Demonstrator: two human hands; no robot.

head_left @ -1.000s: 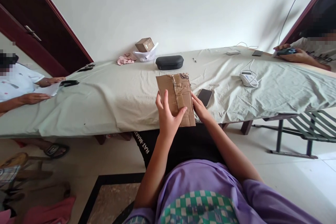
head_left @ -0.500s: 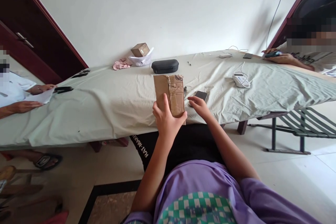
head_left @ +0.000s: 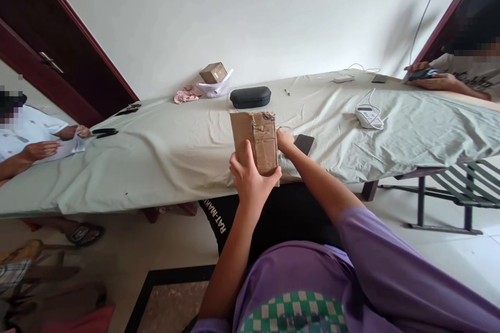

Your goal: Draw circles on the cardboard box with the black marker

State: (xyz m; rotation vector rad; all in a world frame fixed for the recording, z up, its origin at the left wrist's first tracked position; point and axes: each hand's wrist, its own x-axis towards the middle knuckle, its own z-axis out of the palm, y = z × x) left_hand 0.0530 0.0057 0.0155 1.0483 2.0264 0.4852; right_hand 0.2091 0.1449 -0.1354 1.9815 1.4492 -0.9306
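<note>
One cloth-covered table [head_left: 164, 151] spans the frame. Centre: taped cardboard box [head_left: 254, 140] upright at table edge, left hand [head_left: 250, 179] clenched round its base. Right hand [head_left: 284, 140], off the box half a second ago, now touches its side beside the phone [head_left: 303, 143]; grip state unclear.

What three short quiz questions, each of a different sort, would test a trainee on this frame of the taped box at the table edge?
1. True or false: the left hand holds the cardboard box upright by its lower end.
2. Which thing lies on the cloth just right of the right hand? A) phone B) black case C) white device
3. Fill in: the black case lies ____ the box, toward the wall.

Key:
1. True; its grip wraps the lower end.
2. A.
3. Beyond.
</note>
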